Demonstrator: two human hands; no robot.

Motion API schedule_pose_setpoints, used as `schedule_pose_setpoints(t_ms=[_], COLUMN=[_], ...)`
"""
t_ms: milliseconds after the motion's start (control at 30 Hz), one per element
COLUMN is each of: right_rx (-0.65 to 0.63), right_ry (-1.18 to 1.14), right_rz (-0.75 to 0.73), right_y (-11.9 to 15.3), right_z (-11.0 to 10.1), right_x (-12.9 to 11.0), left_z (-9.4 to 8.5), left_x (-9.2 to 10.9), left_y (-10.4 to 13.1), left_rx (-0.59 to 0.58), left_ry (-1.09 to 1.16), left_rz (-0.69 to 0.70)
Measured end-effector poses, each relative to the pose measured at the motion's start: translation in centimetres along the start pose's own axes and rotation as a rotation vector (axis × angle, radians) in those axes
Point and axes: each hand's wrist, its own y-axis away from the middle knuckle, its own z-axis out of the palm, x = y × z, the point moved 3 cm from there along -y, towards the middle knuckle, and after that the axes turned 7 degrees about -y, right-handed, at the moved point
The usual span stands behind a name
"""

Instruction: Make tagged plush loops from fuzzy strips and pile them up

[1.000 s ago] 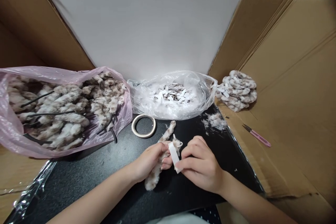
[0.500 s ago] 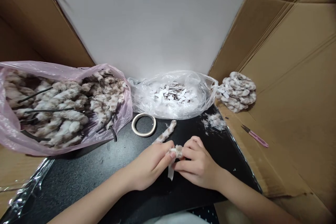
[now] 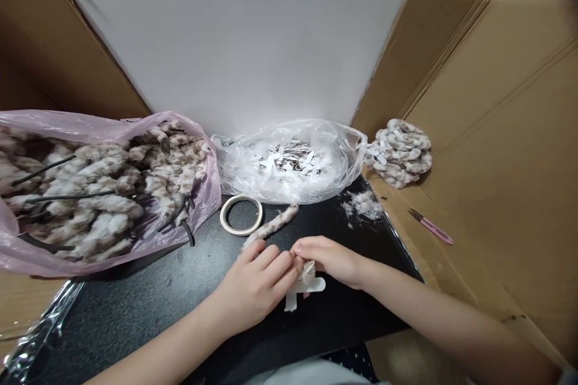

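Note:
A long fuzzy plush tube point(image 3: 275, 225), white with brownish patches, runs out from under my left hand point(image 3: 262, 283), whose fingers are wrapped round it. My right hand point(image 3: 334, 261) is closed at the tube's near end, its fingertips meeting those of the left. Below the fingertips shows a beige bunched end point(image 3: 309, 272). A white rounded tab point(image 3: 313, 285) sticks out sideways there, and a short strip of white tape point(image 3: 291, 302) hangs down beside it. The fingers hide exactly what is pinched. Just beyond the tube lies a roll of masking tape point(image 3: 241, 215).
A pink plastic bag point(image 3: 214, 189) full of fuzzy tubes and dark rods stands left on the black table point(image 3: 180, 301). Behind is a clear bag point(image 3: 334, 186) with white-tabbed pieces. At right are a fuzzy bundle point(image 3: 401, 153), fluff point(image 3: 363, 206) and pink-handled snips point(image 3: 431, 227); cardboard walls flank both sides.
My right hand has turned over and moved beside the left fingertips. The left hand has rolled so its back faces up. A white tab now shows below the fingers. The view has shifted slightly.

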Motion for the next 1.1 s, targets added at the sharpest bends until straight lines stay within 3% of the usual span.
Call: schedule_pose_setpoints(t_ms=[167,367,533,633,767,900,1033,1100], right_rx=[0.042,0.003,0.016,-0.051,-0.087,-0.046,-0.138,-0.123], right_ry=[-0.216,-0.180,-0.050,0.043,0.213,0.414,0.324,0.221], right_rz=[0.054,0.147,-0.095,-0.168,-0.128,-0.061,0.148,0.167], right_y=[0.4,0.6,0.7,0.9,1.2,1.6,1.5,1.2], right_z=[-0.4,-0.1,-0.2,-0.1,-0.1,-0.3,0.0,0.2], right_x=[0.5,0.8,0.2,0.0,0.2,0.5,1.1,1.0], left_z=[0.3,-0.1,-1.2,-1.4,-1.4,-1.4,-1.4,-1.4], left_x=[-0.1,0.0,0.2,0.5,1.1,1.5,1.5,1.4], left_y=[0.8,0.7,0.6,1.0,1.6,1.9,1.9,1.8], left_rx=[0.049,0.105,0.156,0.141,0.134,0.093,0.075,0.080], left_ry=[0.186,0.377,0.421,0.390,0.327,0.360,0.388,0.378], left_rz=[-0.013,-0.033,0.038,0.130,0.254,0.258,0.248,0.250])
